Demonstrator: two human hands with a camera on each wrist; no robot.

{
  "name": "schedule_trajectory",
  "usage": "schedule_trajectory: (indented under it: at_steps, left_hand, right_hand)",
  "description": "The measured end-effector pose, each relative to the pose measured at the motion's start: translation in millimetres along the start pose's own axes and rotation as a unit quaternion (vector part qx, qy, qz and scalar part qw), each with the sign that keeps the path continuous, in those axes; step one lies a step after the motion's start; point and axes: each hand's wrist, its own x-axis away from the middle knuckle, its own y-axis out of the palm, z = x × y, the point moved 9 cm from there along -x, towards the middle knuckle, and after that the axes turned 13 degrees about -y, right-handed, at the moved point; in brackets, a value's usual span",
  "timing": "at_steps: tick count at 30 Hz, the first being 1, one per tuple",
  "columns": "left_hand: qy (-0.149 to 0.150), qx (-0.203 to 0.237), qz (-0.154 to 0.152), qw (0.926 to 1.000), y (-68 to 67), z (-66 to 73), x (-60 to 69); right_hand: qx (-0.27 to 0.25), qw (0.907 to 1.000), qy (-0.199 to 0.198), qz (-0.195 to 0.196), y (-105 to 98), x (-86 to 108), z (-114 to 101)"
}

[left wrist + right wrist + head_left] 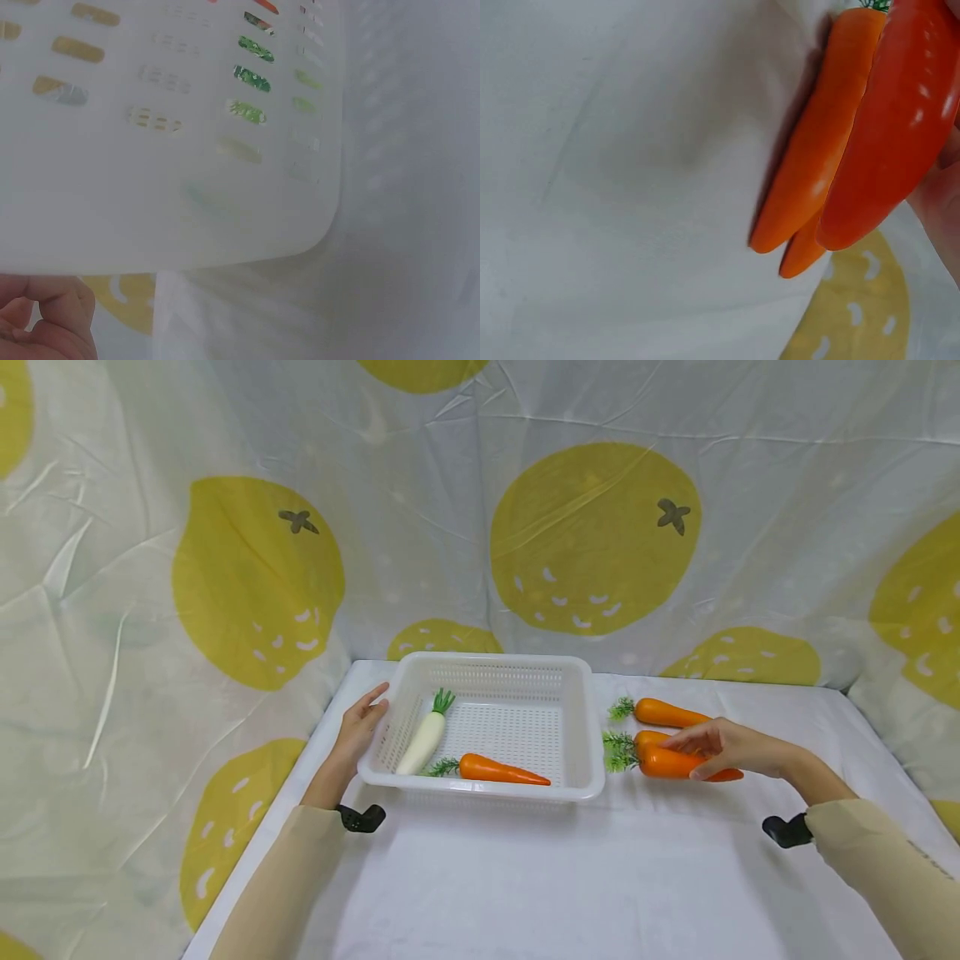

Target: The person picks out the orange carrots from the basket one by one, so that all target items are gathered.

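Observation:
My right hand (746,750) pinches an orange carrot (663,762) with a green leafy top, thumb on its near side. In the right wrist view this carrot (900,127) covers part of another carrot (810,157). Two more carrots lie right of the basket: a middle one (649,738) partly hidden behind the held one, and a rear one (663,712). My left hand (357,731) is at the left side of the white plastic basket (480,788), its fingers fairly straight beside the rim. Inside the basket are a white radish (422,743) and a carrot (501,770).
A white cloth (510,877) covers the table. Behind and to the left hangs a pale curtain (420,527) printed with yellow lemons. Black wrist mounts (362,819) stick out from both beige sleeves.

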Motion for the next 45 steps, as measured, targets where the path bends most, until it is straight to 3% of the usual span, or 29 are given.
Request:
schedule_trajectory:
  at_steps: [9,16,36,45]
  left_hand:
    - [0.002,0.001,-0.004,1.0,0.2,-0.4,1.9]
    - [-0.001,-0.001,-0.001,1.0,-0.6,-0.5,0.8]
    - [0.001,-0.01,0.001,0.9999,-0.5,0.9,2.7]
    - [-0.003,-0.009,-0.004,0.9999,0.2,0.0,2.7]
  right_hand:
    - [0.037,0.999,0.008,0.025,4.3,4.7,17.7]
    - [0.061,0.9973,-0.028,0.031,11.3,3.8,19.3]
    - [0.108,0.9934,-0.028,0.027,15.9,4.2,25.2]
    - [0.084,0.9957,-0.013,0.035,12.2,3.9,24.7]
